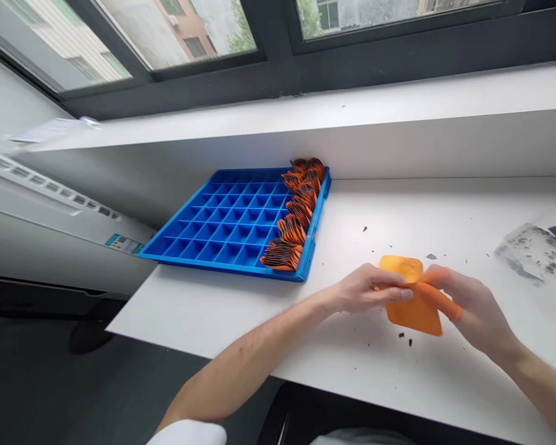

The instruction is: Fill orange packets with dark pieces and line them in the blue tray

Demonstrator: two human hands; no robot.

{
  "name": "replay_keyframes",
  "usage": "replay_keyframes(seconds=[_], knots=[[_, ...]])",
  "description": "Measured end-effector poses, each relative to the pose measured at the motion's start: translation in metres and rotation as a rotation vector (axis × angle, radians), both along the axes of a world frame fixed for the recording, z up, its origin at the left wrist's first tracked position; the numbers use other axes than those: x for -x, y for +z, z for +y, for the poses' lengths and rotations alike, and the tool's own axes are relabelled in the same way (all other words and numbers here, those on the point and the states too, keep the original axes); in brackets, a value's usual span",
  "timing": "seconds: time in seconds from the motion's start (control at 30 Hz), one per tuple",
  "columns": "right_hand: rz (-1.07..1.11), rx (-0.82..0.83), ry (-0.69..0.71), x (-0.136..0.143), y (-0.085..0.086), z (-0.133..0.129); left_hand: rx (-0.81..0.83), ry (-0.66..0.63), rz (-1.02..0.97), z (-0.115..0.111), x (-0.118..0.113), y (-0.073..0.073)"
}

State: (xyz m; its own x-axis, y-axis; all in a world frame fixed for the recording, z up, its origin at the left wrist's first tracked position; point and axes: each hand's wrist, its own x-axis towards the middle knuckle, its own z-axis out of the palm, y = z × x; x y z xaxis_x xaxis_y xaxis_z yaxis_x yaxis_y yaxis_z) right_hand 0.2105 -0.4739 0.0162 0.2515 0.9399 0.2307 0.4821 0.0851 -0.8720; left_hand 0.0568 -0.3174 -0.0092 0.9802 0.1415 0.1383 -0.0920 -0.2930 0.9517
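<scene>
Pinching the orange sheet (412,318) near its middle, the left hand (368,289) had its thumb laid flat over the near side, and the right hand (475,306) met it there, thumb and finger closed on the same spot in what looked like orange finger covers (440,301). The sheet was held just above the table (347,235); whether it was one piece or two could not be told. Its upper part looked glossy and thin, its lower part flatter, with rounded corners. A pull too hard at that narrow grip might crease or tear it, and the covers, being much its colour, could hide a badly placed fingertip. Dark flakes (401,335) lay scattered on the smooth white top, close enough to cling to the sheet if it dipped. To the right sat a crumpled clear bag (530,250), specked with black. Across to the left, a hard blue tray (231,270) of square cells carried fanned, orange-and-black bundles (291,230) along its right side; packed tightly and standing above the rim, these could spill if an arm knocked the tray.
</scene>
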Motion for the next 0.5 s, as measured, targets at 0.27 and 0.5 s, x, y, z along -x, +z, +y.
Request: replay_keyframes(seconds=[0.27,0.5], knots=[[-0.014,-0.234,-0.084,-0.001,0.0,-0.007,-0.282,0.171,-0.2,0.017,0.035,0.04],[-0.071,-0.132,-0.268,0.014,-0.001,-0.009,-0.41,1.007,-0.309,0.147,0.121,0.08]])
